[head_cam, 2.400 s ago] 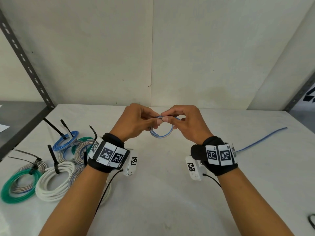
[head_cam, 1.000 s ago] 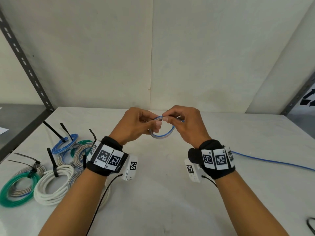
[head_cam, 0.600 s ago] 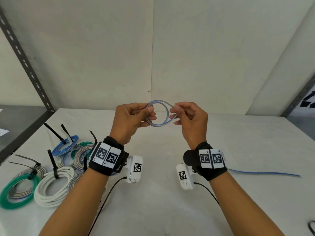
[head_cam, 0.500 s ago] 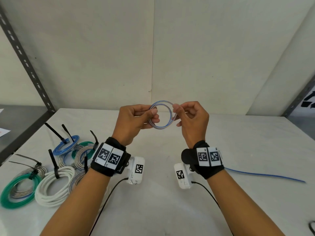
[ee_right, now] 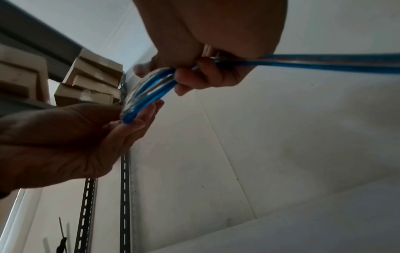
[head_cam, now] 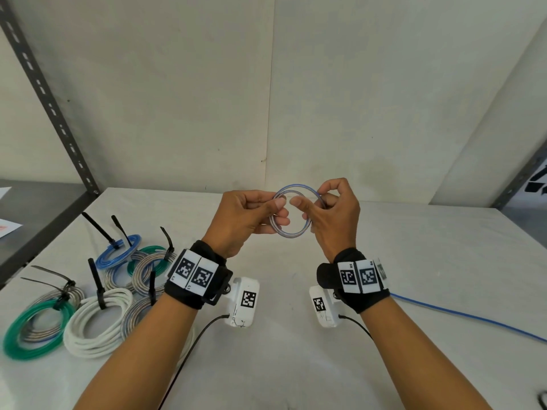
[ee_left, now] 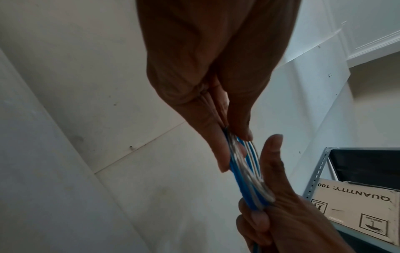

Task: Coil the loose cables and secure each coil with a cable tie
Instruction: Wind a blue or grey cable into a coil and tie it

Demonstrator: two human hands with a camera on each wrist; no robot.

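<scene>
Blue cable point(head_cam: 473, 317): only part of it is coiled; the loose tail runs off along the white table point(head_cam: 296, 365) to the right and out of frame. Well to the left on the table lies a cluster of finished coils point(head_cam: 97, 321) in green, white, grey and blue, each already cinched with a black cable tie point(head_cam: 96, 281).

Above mid-table, held clear of the surface, is the small coil point(head_cam: 291, 214) now being wound, a few turns deep, face toward the head camera.

Left hand point(head_cam: 245, 220): thumb and fingers pinch the coil's left side; the left wrist view shows the strands fanned slightly apart between them. Right hand point(head_cam: 331, 214): fingers curled round the right side of the coil, where the right wrist view shows the tail feeding in.

Judgement: winding in progress, much cable left, no tie on this coil yet.

Risks:
- Turns already spread at the left pinch; a slack grip while re-gripping could let the springy loops pop open.
- Drag or a snag on the long tail across the table could pull the coil out of round.
- No loose tie is visible within reach; fetching one single-handed may cost the coil.
</scene>
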